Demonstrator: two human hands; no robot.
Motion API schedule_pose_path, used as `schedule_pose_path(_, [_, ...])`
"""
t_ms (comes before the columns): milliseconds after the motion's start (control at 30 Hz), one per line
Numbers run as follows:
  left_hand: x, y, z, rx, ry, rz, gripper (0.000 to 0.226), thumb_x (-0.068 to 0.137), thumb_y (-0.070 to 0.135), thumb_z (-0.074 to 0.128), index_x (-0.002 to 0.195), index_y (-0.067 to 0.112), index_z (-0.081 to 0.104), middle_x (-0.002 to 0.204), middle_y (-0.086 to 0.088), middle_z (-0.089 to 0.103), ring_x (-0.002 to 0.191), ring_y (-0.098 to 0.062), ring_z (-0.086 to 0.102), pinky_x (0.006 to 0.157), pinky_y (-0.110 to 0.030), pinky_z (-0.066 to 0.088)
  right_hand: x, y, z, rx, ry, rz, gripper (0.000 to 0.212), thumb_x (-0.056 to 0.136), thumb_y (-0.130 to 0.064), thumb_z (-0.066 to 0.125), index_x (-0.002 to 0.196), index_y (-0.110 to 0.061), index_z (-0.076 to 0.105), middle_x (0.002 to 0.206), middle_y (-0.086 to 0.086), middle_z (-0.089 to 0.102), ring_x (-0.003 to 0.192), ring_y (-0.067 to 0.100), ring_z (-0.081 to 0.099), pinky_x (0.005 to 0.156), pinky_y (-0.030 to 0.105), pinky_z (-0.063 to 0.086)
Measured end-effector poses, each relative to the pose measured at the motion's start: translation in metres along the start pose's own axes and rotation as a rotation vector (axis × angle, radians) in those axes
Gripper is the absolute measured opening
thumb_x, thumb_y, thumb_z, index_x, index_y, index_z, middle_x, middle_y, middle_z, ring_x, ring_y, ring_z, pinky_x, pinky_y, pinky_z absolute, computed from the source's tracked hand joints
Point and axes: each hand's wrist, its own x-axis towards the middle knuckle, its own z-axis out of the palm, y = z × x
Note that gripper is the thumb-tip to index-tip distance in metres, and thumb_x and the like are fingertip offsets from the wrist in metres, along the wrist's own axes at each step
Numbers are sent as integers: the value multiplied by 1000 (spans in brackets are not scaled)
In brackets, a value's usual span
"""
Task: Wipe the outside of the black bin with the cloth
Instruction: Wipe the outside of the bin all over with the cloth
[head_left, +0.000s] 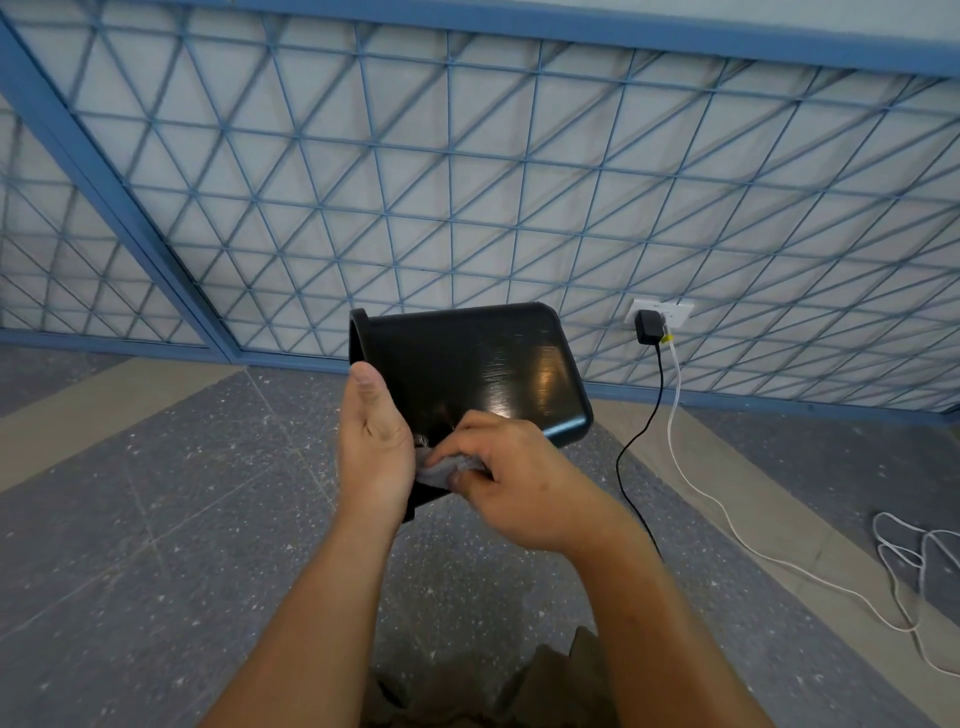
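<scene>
Far across the room, a big wall (467, 171) with blue crisscross bars fills the top of the view. Below it lies a gray speckled floor (156, 519) with a tan stripe. Up in the air, in the middle, is the black bin (467, 364). It is tipped on its side, with its open mouth to the left and its shiny bottom to the right. At the bin's rim, the left hand (371, 447) grips it, thumb on top. Just right of that hand, the right hand (514, 478) pinches a small gray cloth (441, 470) and presses it on the bin's near side. On the right, a black plug (648, 326) sits in a white wall socket (662, 313). A black cord and a white cord (727, 525) trail down onto the floor.
</scene>
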Motion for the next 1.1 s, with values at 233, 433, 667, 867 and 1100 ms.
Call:
schedule_pose_path(233, [10,-15,4,9,-78,22,40,100,72,43,119,43,64,114,9,76,111,-12,73,102,-50,56,0,11,-16,173,576,82,29,94,-5,68,120,-18,71,113,-7,59,105,-2,57,85,6,43])
schedule_pose_path(433, [10,-17,11,-56,-94,-8,21,113,36,46,112,28,65,101,7,79,96,-12,75,86,-39,59,18,11,15,89,708,48,35,89,3,68,121,-12,70,122,1,53,110,2,55,98,10,44])
schedule_pose_path(667, [9,-21,6,-122,39,-82,30,108,40,56,103,17,75,88,-1,78,87,-21,76,81,-42,59,30,-3,47,-36,468,11,44,102,-19,55,146,-13,54,145,-2,44,121,19,49,106,37,47])
schedule_pose_path(867, [1,-13,7,-89,-6,-48,41,107,52,53,99,26,84,93,-7,82,92,-25,80,88,-50,62,43,-9,52,-157,547,14,50,105,-31,30,146,-13,52,147,4,44,114,24,47,95,38,51])
schedule_pose_path(1100, [3,-14,2,127,112,54,52,105,56,55,81,14,77,72,-12,74,70,-35,72,62,-50,59,56,1,52,-227,612,0,47,104,-32,37,146,-17,54,143,3,46,107,25,45,83,44,55])
